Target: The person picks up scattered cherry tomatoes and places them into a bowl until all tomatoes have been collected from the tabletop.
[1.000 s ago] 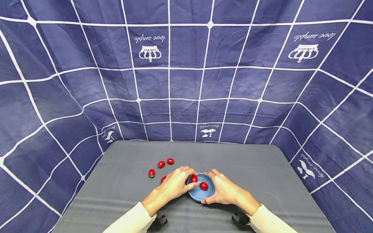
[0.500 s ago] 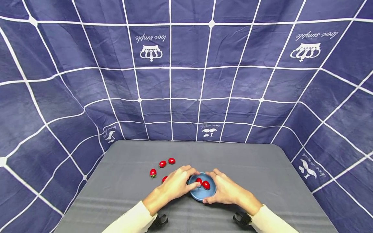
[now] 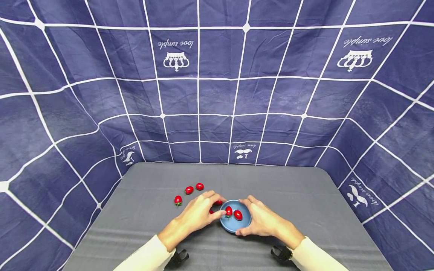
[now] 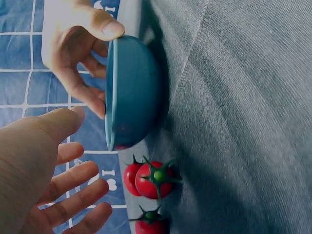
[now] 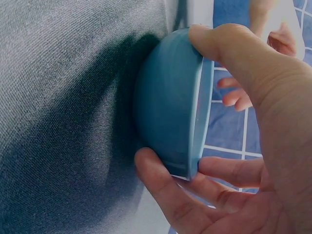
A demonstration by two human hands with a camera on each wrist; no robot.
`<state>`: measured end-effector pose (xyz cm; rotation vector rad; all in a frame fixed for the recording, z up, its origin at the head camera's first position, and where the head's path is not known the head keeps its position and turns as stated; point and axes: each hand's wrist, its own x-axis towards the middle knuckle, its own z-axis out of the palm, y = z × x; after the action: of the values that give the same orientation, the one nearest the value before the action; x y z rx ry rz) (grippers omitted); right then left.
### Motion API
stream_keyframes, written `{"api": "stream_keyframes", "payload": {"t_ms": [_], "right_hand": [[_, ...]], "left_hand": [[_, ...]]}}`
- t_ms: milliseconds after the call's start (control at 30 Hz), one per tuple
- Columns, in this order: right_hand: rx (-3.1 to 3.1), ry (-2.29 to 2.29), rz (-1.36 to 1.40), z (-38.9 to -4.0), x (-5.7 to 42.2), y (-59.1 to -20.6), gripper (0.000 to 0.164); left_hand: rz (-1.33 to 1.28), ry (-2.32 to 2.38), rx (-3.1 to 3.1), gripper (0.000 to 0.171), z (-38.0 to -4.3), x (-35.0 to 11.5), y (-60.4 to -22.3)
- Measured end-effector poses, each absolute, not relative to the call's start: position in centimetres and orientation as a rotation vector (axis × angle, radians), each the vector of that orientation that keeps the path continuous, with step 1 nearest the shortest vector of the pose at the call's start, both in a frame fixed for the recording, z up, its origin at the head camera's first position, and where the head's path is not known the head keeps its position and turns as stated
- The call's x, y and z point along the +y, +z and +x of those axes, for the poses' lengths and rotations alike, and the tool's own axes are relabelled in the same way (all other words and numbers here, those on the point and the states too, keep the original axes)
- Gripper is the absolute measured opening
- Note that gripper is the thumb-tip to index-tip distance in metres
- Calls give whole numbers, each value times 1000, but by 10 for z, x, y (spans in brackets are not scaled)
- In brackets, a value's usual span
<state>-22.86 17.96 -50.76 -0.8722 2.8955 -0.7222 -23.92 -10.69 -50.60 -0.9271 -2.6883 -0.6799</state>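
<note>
My right hand grips the blue bowl, thumb on the near rim and fingers round the far side. Two red cherry tomatoes lie inside the bowl, one with its green stem showing. My left hand is just left of the bowl, fingers spread and relaxed with nothing in them; its thumb overlaps the rim in the head view. Beneath that hand, partly covered by it, two more cherry tomatoes rest on the table. The left wrist view shows stemmed tomatoes beside the bowl.
Several cherry tomatoes lie farther left on the grey table cover. A blue cloth with white grid lines hangs behind and along both sides of the table. Black straps show beneath both wrists.
My left hand has let go of a cherry tomato, which now lies in the bowl, and has drawn back to the left. My right hand stays on the bowl.
</note>
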Motion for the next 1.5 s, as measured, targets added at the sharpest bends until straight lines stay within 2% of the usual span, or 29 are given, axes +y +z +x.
{"api": "stream_keyframes", "payload": {"t_ms": [867,1500], "right_hand": [[2896,-744,-862,-227,180,-506,109],[2907,-717,-862,-229,178,-506,108]], "left_hand": [[-684,-682,-2670,36,-244,-164,-504],[-583,-689,-2692,47,-251,-208,-511]]}}
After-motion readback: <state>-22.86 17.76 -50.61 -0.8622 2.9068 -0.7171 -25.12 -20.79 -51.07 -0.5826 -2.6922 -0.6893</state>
